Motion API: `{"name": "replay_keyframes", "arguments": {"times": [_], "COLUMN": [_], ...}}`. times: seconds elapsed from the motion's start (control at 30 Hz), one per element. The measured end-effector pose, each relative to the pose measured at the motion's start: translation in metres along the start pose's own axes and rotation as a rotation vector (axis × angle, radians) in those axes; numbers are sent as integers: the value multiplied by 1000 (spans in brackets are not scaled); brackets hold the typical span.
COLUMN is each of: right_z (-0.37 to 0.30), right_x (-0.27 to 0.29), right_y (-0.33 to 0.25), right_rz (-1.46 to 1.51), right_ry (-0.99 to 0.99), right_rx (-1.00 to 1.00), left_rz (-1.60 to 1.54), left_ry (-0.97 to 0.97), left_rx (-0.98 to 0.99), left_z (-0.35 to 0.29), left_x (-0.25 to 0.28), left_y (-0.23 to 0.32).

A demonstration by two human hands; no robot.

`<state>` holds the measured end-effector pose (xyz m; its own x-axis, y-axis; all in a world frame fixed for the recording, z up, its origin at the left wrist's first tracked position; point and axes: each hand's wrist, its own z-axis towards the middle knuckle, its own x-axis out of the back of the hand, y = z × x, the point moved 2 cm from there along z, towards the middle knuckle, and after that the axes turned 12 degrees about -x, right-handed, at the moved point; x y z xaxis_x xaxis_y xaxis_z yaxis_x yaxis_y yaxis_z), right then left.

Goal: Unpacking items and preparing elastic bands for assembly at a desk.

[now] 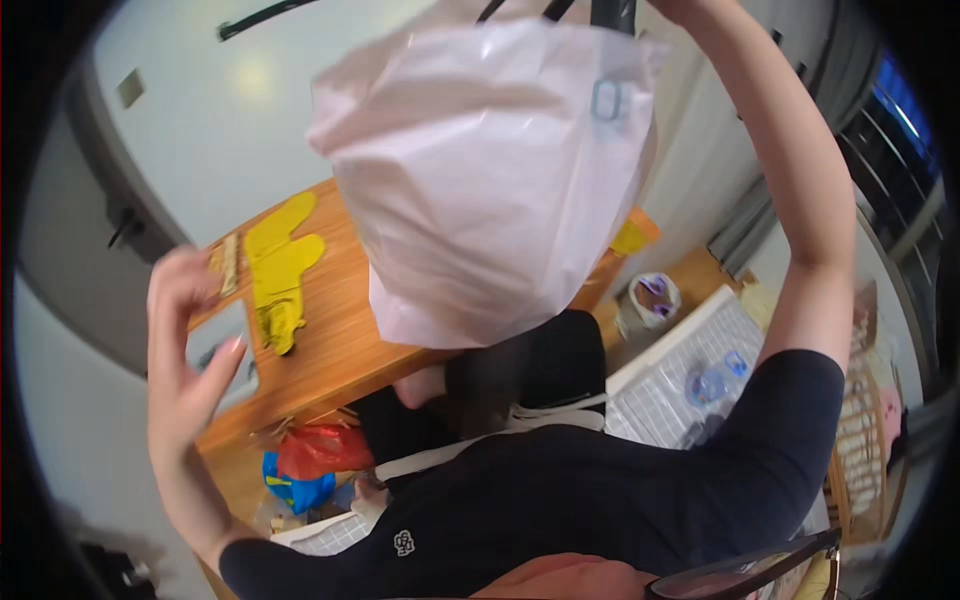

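Observation:
A large pale pinkish-white plastic bag (490,190) hangs in the air before me, above the wooden table (330,385). My right arm is raised, and only the base of my right hand (682,8) shows at the upper edge, beside the top of the bag. Its fingers are out of sight. My left hand (185,340) is lifted at the left with thumb and fingers apart, slightly blurred, holding nothing. Behind it on the table lies a flat grey rectangular thing (238,325), partly covered by the hand. Next to that is a yellow glove-like item (275,260) with rounded lobes.
Below the table are a red plastic bag (322,450) and a blue-and-yellow package (295,490). At the right, a white bag (652,300) stands by a checked surface (665,375) bearing a clear bottle-like thing (705,385). A grey door (95,230) is at the left.

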<state>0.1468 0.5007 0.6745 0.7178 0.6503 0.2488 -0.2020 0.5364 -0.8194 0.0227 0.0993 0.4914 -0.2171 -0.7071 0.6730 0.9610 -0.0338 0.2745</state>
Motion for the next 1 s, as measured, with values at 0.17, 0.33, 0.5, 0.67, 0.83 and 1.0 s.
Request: {"name": "replay_keyframes", "arguments": {"times": [0.17,0.33,0.5,0.67,0.83,1.0], "right_z": [-1,-20,-67,-86,-121,-146], "right_x": [65,141,202,325,341,350], "right_y": [9,51,109,215,277,337], "right_rz": [-109,-188,-316,-94,-73,-69], "right_ry": [161,272,314,21,66,68], "right_rx": [82,79,-106,-6,17,-89], "left_rz": [-197,-414,-651,-546,-633,-719], "left_ry": [129,287,599,634,554,447], "left_rx": [114,162,193,330,287,320], "left_z": [-93,-167,-198,-167,-134,-118], "left_x": [-26,-61,-97,-136,-159,-181], "left_y": [-10,-36,-51,-65,-59,-64]}}
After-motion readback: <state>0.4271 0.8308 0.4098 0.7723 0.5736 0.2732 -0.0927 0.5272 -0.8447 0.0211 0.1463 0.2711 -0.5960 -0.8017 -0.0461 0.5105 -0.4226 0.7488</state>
